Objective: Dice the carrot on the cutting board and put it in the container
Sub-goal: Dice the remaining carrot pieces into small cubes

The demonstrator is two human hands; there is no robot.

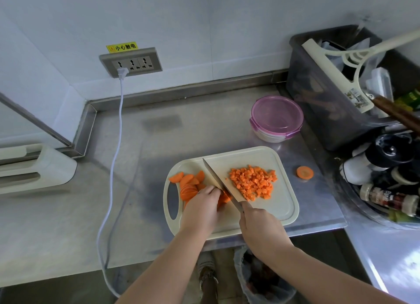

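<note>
At the left end of the cutting board (279, 203), a fan of carrot slices (187, 185) was laid out, not yet diced. Just to their right, a small stack of them was pinned under the curled fingers of the left hand (202, 209), knuckles set close to the blade. The knife (219, 182) was angled across the board, tip pointing away and to the left, with its handle wrapped tight in the right hand (259, 228).

The step in hand was judged to be the dicing itself, about half done. A heap of diced carrot (253, 182) was piled on the right half of the board, just beside the blade. For the next move, short, even cuts through the pinned stack were called for, with the fingertips kept tucked back from the edge.

Further right and well back on the surface (159, 140), the container (276, 117) was parked with its purple lid on, so it would have to be opened before any loading. One carrot round (304, 172) lay off the board, to its right.
</note>
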